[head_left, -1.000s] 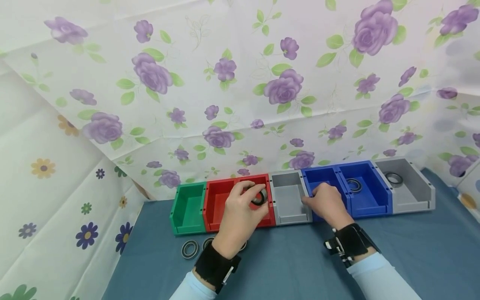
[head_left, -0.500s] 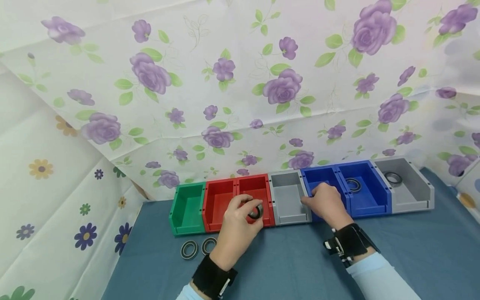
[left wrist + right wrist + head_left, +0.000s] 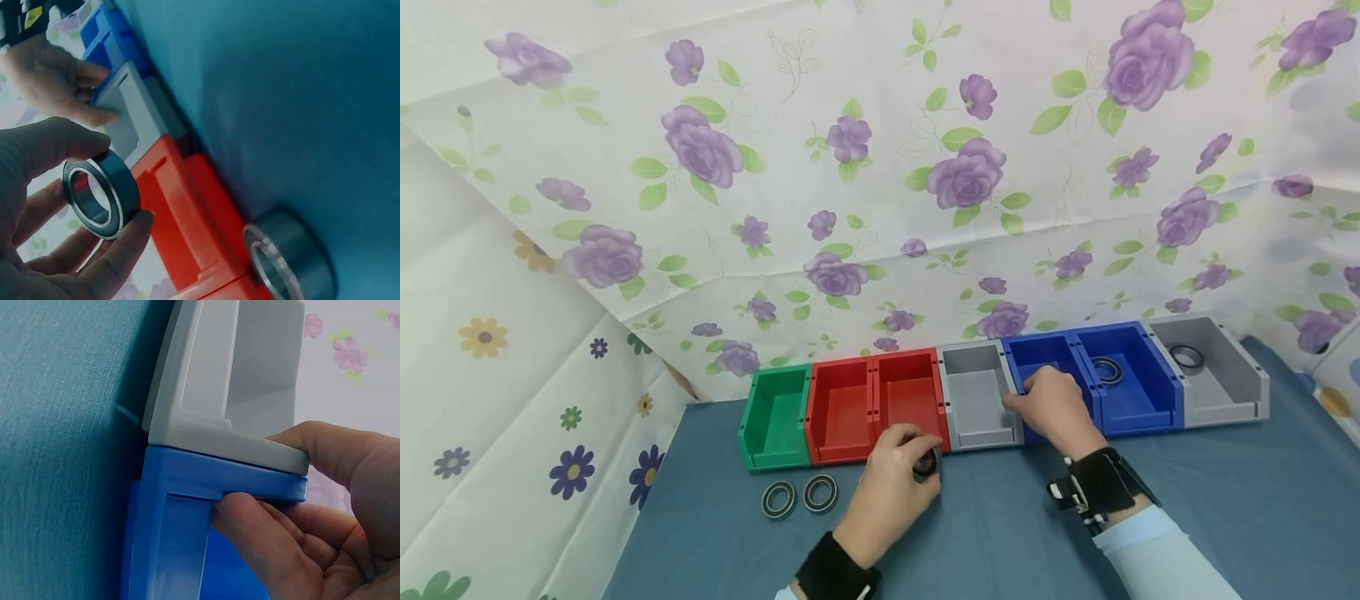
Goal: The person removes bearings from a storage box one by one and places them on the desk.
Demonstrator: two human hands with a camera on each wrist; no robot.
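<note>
While the left hand [image 3: 891, 492] pinches a bearing ring [image 3: 100, 194] between thumb and fingertips, the ring hangs just clear of the blue cloth of the table [image 3: 1000, 533], right in front of the red bin [image 3: 910, 400] that stands second from the row's left end. Its bore faces sideways in the left wrist view, so the ring is on edge, not flat. To handle it well, I judge the pinch should stay on the outer rim and the ring be tipped flat before it meets any surface — on edge it could roll.

Two more bearings [image 3: 801, 496] lie flat and close together on the cloth near the table's left edge, in front of the green bin [image 3: 775, 412]. The right hand [image 3: 1056, 408] grips the wall where the grey bin [image 3: 977, 396] and a blue bin [image 3: 1045, 358] meet, thumb on the grey side, fingers curled into the blue — it steadies the row. Further right, another blue bin [image 3: 1138, 387] and a grey end bin [image 3: 1225, 383] each hold one ring.

Open cloth runs along the whole near edge of the table; the bins' low front lips are what a ring could catch on.
</note>
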